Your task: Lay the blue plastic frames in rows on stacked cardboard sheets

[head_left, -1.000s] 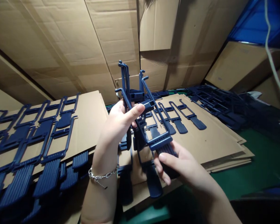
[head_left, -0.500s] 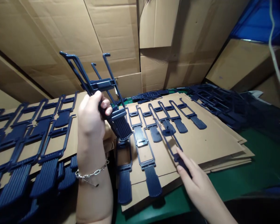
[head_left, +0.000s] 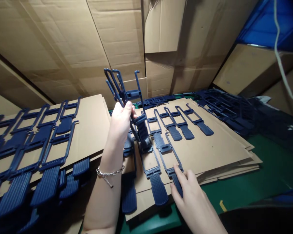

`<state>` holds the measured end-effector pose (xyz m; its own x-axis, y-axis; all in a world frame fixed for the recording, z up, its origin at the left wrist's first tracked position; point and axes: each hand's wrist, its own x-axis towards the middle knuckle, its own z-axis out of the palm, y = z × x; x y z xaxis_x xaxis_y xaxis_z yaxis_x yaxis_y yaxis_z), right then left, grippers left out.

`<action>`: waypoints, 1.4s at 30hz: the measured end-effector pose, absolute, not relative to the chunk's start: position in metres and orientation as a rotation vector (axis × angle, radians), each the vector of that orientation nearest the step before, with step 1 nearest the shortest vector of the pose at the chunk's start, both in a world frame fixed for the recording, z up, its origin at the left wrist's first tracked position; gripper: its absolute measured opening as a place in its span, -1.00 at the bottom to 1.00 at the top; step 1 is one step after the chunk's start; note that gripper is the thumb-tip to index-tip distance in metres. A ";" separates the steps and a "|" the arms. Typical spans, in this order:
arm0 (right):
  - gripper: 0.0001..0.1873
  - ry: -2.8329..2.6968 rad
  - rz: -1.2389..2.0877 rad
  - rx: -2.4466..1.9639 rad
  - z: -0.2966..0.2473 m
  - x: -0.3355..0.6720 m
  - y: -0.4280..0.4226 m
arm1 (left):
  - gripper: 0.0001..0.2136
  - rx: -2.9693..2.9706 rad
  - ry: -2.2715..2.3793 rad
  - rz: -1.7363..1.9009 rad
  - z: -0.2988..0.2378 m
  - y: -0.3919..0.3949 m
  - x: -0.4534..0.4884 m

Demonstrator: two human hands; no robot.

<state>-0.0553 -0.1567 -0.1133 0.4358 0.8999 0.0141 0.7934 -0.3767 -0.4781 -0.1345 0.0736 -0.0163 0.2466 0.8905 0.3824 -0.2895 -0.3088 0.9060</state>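
Observation:
My left hand [head_left: 123, 122] is closed around several dark blue plastic frames [head_left: 133, 94], held upright above the cardboard with their hooked ends up and ribbed tabs down. My right hand [head_left: 191, 198] has its thumb and fingers at the ribbed tab of another plastic frame [head_left: 171, 159], which lies on the cardboard sheets [head_left: 217, 156]. Left of that one, a similar frame [head_left: 158, 188] lies tab towards me. More frames [head_left: 182, 123] form a row behind, spaced side by side.
On the left, a second cardboard stack [head_left: 92, 113] bears rows of the same frames [head_left: 46, 143]. A heap of frames [head_left: 224, 107] lies at the back right on the green table [head_left: 266, 156]. Large cardboard boxes [head_left: 63, 42] wall the back. A white cable [head_left: 278, 48] hangs at right.
My right hand has moved left and down, laying its frame beside the others. My left hand has swung right and slightly lower with its frames, over the near row.

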 end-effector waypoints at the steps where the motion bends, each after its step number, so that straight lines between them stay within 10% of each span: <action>1: -0.51 -1.426 0.344 -2.263 -0.112 -0.056 -0.157 | -0.84 1.398 0.615 1.319 -0.016 0.072 -0.134; 30: -0.56 -1.623 0.450 -2.569 -0.073 -0.039 -0.119 | -0.80 1.308 0.403 0.928 -0.010 0.065 -0.138; 42: -0.29 -1.450 0.380 -1.468 -0.046 -0.026 -0.022 | -0.69 1.214 0.434 0.901 -0.011 0.060 -0.133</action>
